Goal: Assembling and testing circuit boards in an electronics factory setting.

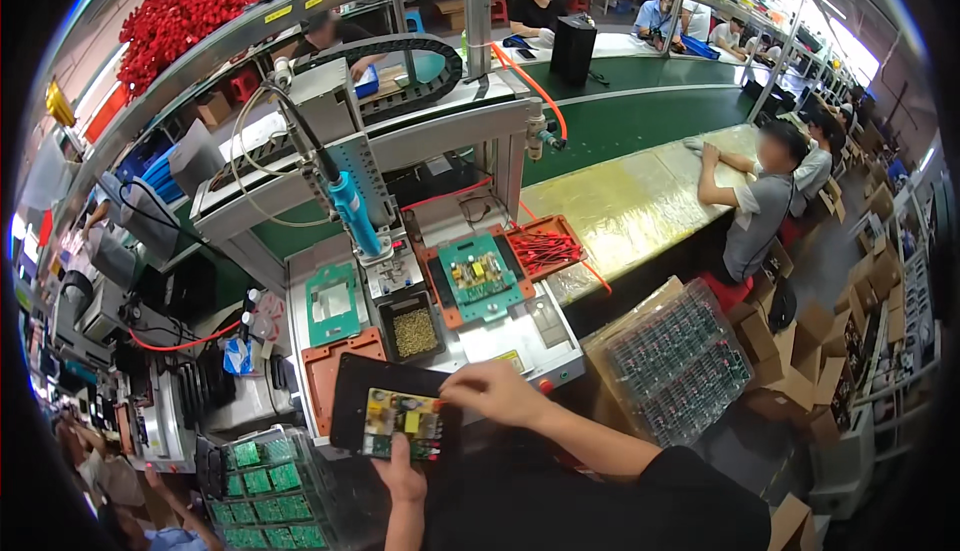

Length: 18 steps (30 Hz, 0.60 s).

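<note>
Near the machine's front edge, my left hand [403, 469] grips a circuit board [412, 421] from below, its thumb lying over the near edge. The board carries yellow and dark components, with red parts along its right side. A flat black panel [362, 383] lies behind and under the board; whether my hand holds it too, I cannot tell. My right hand [492, 393] has its fingers pinched together at the board's far right corner; what is between the fingertips is hidden. Beyond, another populated board [476, 273] sits in a green and orange fixture [455, 306].
A blue electric screwdriver [352, 213] hangs over the machine, above a bin of brass-coloured screws [414, 333]. Red leads fill an orange tray [548, 251]. Trays of boards [680, 366] stand right, more green boards [265, 481] lower left. A co-worker [765, 196] sits at the bench on the right.
</note>
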{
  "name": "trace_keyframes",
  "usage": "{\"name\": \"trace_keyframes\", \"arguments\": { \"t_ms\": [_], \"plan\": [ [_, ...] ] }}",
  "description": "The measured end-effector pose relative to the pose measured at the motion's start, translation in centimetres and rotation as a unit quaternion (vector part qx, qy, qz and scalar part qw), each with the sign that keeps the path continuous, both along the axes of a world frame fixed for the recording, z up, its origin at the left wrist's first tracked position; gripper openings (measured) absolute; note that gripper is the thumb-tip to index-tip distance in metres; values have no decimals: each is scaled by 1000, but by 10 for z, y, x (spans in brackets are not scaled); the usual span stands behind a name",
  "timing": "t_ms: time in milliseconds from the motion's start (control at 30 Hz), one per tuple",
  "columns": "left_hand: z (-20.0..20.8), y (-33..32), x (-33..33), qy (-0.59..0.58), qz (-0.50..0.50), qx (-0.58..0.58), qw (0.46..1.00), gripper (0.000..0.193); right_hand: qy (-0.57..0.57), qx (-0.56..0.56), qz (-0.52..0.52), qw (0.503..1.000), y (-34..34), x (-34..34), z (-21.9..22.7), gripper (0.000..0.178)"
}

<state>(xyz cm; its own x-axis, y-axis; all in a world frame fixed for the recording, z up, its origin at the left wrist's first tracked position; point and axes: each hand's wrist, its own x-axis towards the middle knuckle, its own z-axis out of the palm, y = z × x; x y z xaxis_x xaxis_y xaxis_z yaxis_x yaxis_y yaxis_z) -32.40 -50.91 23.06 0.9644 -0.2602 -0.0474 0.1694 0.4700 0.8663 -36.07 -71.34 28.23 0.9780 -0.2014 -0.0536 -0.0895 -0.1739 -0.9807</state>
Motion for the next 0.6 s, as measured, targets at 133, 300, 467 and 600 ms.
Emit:
{"name": "trace_keyframes", "arguments": {
  "t_ms": [133,300,467,600],
  "plan": [
    [-5,-12,1,52,-165,-12,985,56,16,132,-64,989,-35,-48,-35,42],
    [-14,-24,13,127,-486,165,849,62,69,429,-99,895,-58,-106,-46,53],
    [23,-29,35,-2,-579,204,789,49,-107,434,-404,798,-102,-124,-70,35],
    [23,-2,33,26,-477,227,849,50,-17,286,-499,818,-195,-126,-134,20]
  ]
}}
